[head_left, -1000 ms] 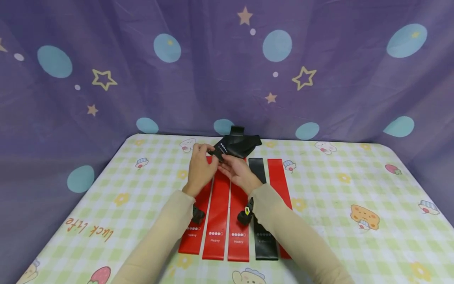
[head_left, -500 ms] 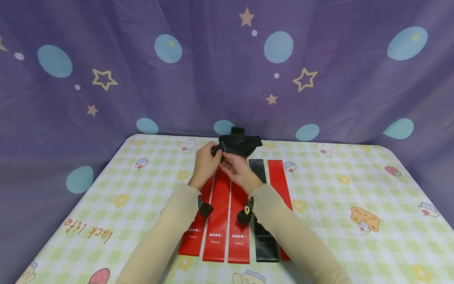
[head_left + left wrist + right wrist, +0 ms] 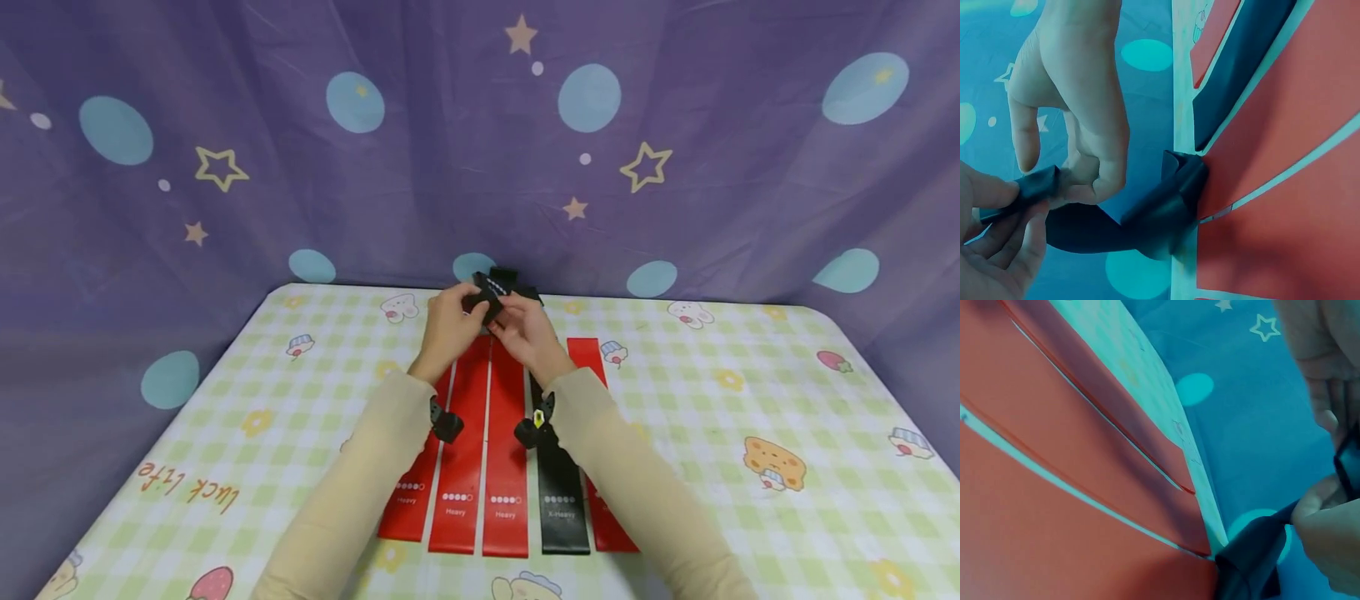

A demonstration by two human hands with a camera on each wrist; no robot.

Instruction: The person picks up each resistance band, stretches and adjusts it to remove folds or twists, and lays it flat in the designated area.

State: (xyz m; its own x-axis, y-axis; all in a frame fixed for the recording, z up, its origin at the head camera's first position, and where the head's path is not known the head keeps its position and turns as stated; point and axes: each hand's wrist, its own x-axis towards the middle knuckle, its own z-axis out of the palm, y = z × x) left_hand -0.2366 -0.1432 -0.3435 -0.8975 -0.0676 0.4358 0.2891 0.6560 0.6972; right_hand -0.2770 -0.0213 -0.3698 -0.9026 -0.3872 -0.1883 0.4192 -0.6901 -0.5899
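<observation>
Both hands hold a black resistance band (image 3: pixel 489 290) above the far edge of the table. My left hand (image 3: pixel 448 327) pinches one end of it between thumb and fingers. On its other side, my right hand (image 3: pixel 531 335) grips the band with curled fingers. A row of white dots shows on the raised part. In the left wrist view, a crumpled length of the band (image 3: pixel 1166 215) droops below the right hand (image 3: pixel 1082 94). The right wrist view shows the same dark length (image 3: pixel 1250 553) hanging down from the right hand's fingers.
Three red bands (image 3: pixel 459 450) marked Heavy lie flat side by side on the checked tablecloth (image 3: pixel 750 383). To their right are a black band (image 3: pixel 562 500) marked X-Heavy and another red band (image 3: pixel 587 358). A purple curtain (image 3: pixel 450 150) stands behind the table.
Both hands have moved up and to the right with the black band. Its dotted part, earlier low between the fingers, is now raised and turned toward the head camera.
</observation>
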